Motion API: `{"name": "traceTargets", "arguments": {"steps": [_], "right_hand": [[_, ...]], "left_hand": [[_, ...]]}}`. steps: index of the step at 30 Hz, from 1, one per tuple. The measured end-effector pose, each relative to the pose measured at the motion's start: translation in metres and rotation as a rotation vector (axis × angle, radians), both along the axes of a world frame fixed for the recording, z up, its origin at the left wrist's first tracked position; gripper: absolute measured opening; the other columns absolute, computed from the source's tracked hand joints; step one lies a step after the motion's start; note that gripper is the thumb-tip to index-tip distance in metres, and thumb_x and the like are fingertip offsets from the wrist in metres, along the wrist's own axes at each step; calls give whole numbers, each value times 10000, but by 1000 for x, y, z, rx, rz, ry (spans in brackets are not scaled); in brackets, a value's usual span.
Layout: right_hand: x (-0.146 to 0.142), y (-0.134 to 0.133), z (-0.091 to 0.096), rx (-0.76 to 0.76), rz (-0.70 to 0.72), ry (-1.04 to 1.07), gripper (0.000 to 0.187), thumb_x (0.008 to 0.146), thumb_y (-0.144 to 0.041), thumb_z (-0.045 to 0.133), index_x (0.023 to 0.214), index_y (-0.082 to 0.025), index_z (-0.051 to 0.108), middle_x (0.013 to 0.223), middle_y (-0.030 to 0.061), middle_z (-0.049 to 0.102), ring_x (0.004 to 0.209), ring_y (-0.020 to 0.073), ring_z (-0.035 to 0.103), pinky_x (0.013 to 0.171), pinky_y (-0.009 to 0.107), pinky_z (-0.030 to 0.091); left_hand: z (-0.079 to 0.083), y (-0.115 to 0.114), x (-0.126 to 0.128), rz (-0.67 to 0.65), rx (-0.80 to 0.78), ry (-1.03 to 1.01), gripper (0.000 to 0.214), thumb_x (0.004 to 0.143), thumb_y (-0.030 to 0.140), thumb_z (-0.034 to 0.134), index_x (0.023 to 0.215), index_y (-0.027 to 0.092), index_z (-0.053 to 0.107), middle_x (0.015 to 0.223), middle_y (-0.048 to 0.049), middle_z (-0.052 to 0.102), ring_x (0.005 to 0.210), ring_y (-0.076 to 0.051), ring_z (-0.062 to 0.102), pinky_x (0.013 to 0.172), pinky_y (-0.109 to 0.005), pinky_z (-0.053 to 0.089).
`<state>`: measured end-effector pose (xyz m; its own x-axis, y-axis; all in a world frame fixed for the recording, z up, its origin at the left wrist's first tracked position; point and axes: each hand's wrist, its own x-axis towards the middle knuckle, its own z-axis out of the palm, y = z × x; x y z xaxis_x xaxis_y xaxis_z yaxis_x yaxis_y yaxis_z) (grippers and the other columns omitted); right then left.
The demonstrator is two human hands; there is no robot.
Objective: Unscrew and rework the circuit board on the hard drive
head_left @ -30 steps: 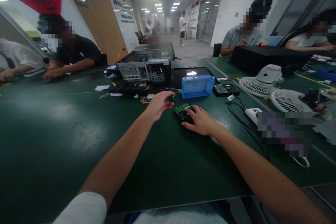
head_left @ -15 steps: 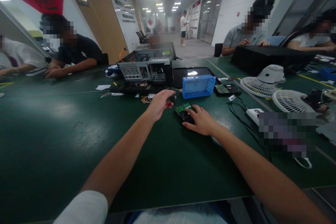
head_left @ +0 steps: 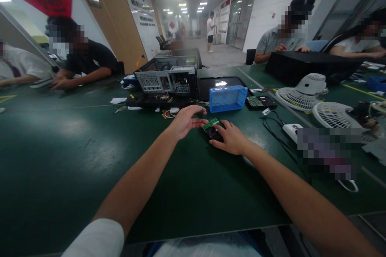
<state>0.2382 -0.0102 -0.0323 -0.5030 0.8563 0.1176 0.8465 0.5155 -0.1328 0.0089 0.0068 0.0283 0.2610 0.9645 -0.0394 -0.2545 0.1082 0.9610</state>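
Observation:
A black hard drive (head_left: 212, 129) with a green circuit board on top lies on the green table (head_left: 75, 148). My right hand (head_left: 229, 137) rests on its near side, fingers curled over the drive. My left hand (head_left: 185, 120) hovers just left of the drive with fingers spread and the thumb reaching toward the green board; nothing is in it.
A blue plastic bin (head_left: 226, 98) stands behind the drive, an open computer case (head_left: 167, 80) further back left. Another circuit-board drive (head_left: 259, 102) lies right of the bin. Two white fans (head_left: 301, 91) and black cables (head_left: 276, 128) sit at right. Several people sit around the table.
My left hand has moved right, closer to the hard drive. My right hand stays on the drive.

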Motion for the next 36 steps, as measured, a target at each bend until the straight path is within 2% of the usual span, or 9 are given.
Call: {"name": "traceTargets", "arguments": {"steps": [6,11,16,22,28,36], "right_hand": [[0,0,0,4,-3,-3,843,928,-759,450,1559,-200,441,1517,235,429,1296,433,513,1055,533,421],[1,0,0,3,5,-3,848,926,-770,444,1557,-202,442,1516,239,431,1295,432,520,1062,538,419],[1,-1,1,3,1,-4,846,926,-768,445,1557,-205,444,1524,233,427,1299,429,519,1067,537,420],[1,-1,2,-12,4,-1,849,928,-763,446,1561,-198,441,1531,238,422,1297,435,517,1066,545,421],[1,0,1,-2,5,-4,844,929,-766,443,1561,-207,438,1526,234,424,1304,431,518,1064,537,424],[0,-1,0,12,7,-4,819,935,-751,452,1550,-211,456,1518,229,434,1290,425,527,1067,533,417]], "left_hand": [[0,3,-5,76,-7,31,246,848,343,698,1002,153,731,1098,-112,671,816,-231,763,697,-313,614],[0,7,-9,132,-17,53,252,840,338,705,1006,149,688,1008,-115,715,758,-212,751,647,-289,588],[-2,9,-8,171,-28,63,244,845,348,691,988,157,638,1052,-139,749,716,-185,729,618,-272,552],[-1,7,-7,168,-27,67,234,813,342,709,953,159,668,1029,-120,740,686,-152,689,609,-256,517],[-3,9,-7,198,43,126,222,793,341,724,928,168,761,856,-46,613,606,-94,589,527,-215,430],[0,4,-6,135,39,93,273,807,365,759,971,155,700,961,-83,677,649,-123,642,530,-231,431]]}}
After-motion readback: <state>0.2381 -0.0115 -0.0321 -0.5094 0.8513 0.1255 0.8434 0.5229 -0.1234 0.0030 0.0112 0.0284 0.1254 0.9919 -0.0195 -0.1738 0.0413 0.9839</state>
